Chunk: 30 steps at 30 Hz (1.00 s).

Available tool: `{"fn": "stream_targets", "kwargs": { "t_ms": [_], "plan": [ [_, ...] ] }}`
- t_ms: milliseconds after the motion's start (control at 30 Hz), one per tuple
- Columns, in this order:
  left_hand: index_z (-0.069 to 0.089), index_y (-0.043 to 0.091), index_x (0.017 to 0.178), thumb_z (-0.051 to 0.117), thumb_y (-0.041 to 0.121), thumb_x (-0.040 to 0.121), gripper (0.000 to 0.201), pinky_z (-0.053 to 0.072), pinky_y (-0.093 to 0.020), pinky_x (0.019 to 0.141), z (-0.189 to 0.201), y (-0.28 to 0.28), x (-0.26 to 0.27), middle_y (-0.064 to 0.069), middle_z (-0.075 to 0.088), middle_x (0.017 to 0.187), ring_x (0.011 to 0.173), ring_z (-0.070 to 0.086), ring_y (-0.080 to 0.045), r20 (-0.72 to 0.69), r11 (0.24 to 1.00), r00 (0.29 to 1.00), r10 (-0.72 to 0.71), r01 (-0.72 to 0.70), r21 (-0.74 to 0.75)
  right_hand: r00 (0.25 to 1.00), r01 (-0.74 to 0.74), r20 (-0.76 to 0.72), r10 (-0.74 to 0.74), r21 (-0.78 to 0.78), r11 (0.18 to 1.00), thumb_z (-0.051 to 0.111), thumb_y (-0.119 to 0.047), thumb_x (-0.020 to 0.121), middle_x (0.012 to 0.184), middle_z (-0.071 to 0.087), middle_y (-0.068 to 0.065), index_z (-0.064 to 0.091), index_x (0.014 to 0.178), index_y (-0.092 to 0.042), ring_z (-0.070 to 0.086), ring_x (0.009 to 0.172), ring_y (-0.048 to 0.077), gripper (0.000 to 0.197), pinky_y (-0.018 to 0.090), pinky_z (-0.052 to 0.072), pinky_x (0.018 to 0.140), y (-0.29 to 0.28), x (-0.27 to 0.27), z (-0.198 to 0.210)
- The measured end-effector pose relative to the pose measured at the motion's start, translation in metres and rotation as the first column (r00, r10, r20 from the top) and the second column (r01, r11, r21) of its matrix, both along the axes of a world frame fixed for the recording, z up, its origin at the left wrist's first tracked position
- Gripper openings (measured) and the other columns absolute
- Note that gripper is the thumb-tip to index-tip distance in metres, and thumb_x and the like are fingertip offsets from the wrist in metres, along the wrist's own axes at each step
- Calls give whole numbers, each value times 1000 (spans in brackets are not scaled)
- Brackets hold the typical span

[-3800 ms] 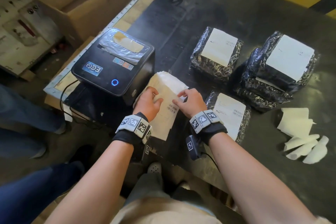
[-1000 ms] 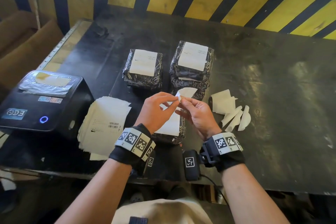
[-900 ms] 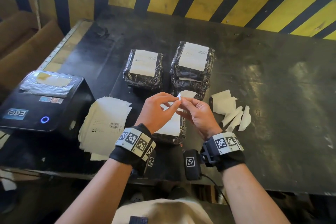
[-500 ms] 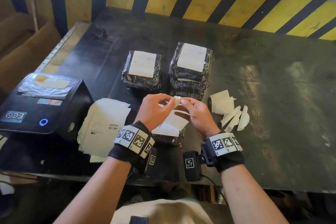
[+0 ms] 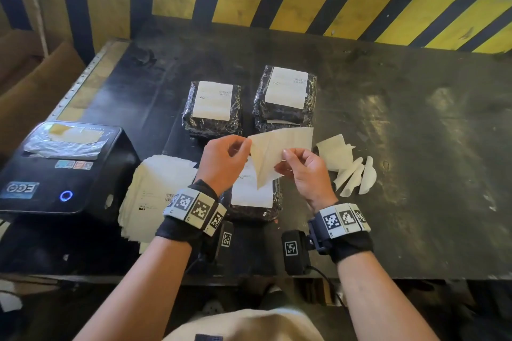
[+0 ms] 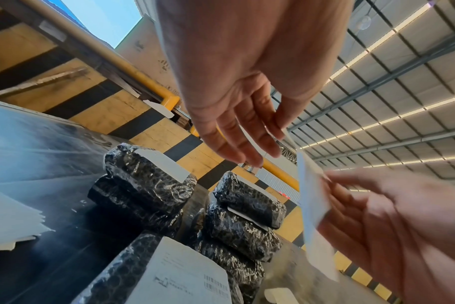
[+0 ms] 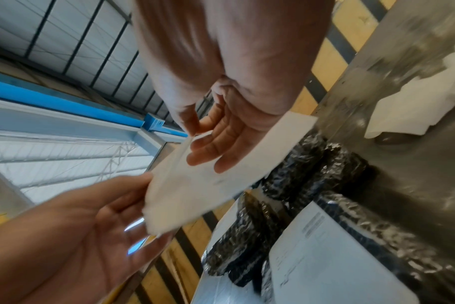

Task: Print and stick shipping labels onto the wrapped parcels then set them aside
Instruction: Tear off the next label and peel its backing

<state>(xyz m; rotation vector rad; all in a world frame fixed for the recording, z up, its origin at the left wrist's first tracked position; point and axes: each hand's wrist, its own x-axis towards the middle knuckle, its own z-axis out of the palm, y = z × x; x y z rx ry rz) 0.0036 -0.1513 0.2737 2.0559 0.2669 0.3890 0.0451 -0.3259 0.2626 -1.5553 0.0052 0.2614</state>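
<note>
Both hands hold one white label sheet (image 5: 279, 144) in the air above the nearest black-wrapped parcel (image 5: 250, 213), which carries a label on top. My left hand (image 5: 230, 155) pinches the sheet's left corner. My right hand (image 5: 302, 171) pinches it near the middle. The sheet has split into two layers: one spreads up and right, the other hangs down in a point. In the left wrist view the left hand's fingers (image 6: 237, 131) hold the sheet (image 6: 314, 216) edge-on. The right wrist view has the sheet (image 7: 221, 176) between both hands.
A black label printer (image 5: 63, 169) sits at the left, with a stack of printed labels (image 5: 155, 191) beside it. One labelled parcel (image 5: 212, 122) and a stack of labelled parcels (image 5: 285, 116) stand behind. Curled white backing strips (image 5: 349, 166) lie at the right. A striped barrier bounds the table's far side.
The hands went from the label stack by the printer to above the near parcel. In the last second the small pinched corner has opened into a wide peeled sheet.
</note>
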Motion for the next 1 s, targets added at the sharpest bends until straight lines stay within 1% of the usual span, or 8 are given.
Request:
{"fn": "stream_targets", "kwargs": {
  "t_ms": [100, 200, 400, 533, 600, 733, 900, 1000],
  "plan": [
    [71, 9, 99, 55, 28, 95, 25, 56, -23, 72, 4, 6, 1, -1, 71, 87, 77, 68, -11, 0, 1000, 1000, 6, -6, -25, 996, 87, -4, -87, -19, 996, 64, -17, 92, 76, 72, 8, 65, 94, -7, 68, 75, 23, 10, 38, 56, 82, -16, 3, -7],
    [71, 9, 97, 55, 27, 96, 24, 57, -25, 70, 5, 5, 3, 1, 71, 82, 71, 68, -11, -6, 1000, 1000, -9, 9, -23, 983, 182, 22, -181, -36, 983, 67, -15, 90, 84, 71, 4, 64, 94, -12, 68, 81, 20, 6, 34, 55, 80, -26, 5, -12],
    [69, 10, 88, 54, 25, 96, 23, 58, -29, 62, 6, 3, 6, 2, 67, 70, 58, 66, -14, -47, 998, 998, -42, 39, -52, 980, 189, 62, -187, -13, 982, 65, -9, 90, 95, 72, 3, 70, 95, -18, 69, 90, 18, 11, 31, 56, 84, -36, 2, -15],
    [68, 7, 91, 53, 24, 97, 23, 58, -29, 55, 9, 4, 12, -4, 68, 71, 52, 67, -18, -73, 997, 997, -28, 23, -70, 967, 242, 112, -228, -136, 961, 66, -13, 90, 89, 73, -4, 71, 90, -25, 69, 83, 16, 13, 31, 56, 84, -60, 12, -27],
    [67, 7, 95, 53, 23, 97, 22, 56, -24, 50, 10, 2, 15, -5, 67, 71, 50, 67, -17, -80, 997, 996, -30, 23, -80, 961, 271, 110, -254, -187, 944, 66, -14, 91, 90, 73, -4, 72, 94, -22, 69, 82, 16, 11, 31, 56, 83, -76, 19, -35],
    [65, 8, 98, 52, 23, 98, 19, 50, -17, 43, 11, -7, 23, -7, 68, 76, 50, 67, -16, -101, 995, 994, -28, 19, -94, 948, 320, 93, -306, -276, 907, 63, -12, 92, 91, 73, 0, 72, 105, -12, 66, 69, 15, 16, 24, 54, 70, -110, 36, -48],
    [65, 8, 99, 52, 24, 98, 21, 48, -18, 39, 12, -21, 38, -6, 67, 75, 46, 66, -15, -129, 999, 992, -13, 6, -48, 941, 335, 68, -332, -324, 885, 59, -5, 93, 95, 70, 5, 72, 102, -12, 65, 68, 14, 17, 36, 58, 82, -144, 70, -65],
    [64, 6, 103, 52, 25, 98, 23, 51, -21, 41, 14, -25, 45, -7, 69, 82, 48, 67, -16, -141, 998, 990, 16, -24, -52, 936, 342, 42, -351, -354, 870, 58, -5, 93, 100, 68, 8, 71, 106, -7, 65, 71, 15, 19, 21, 58, 71, -160, 90, -74]
  ]
}}
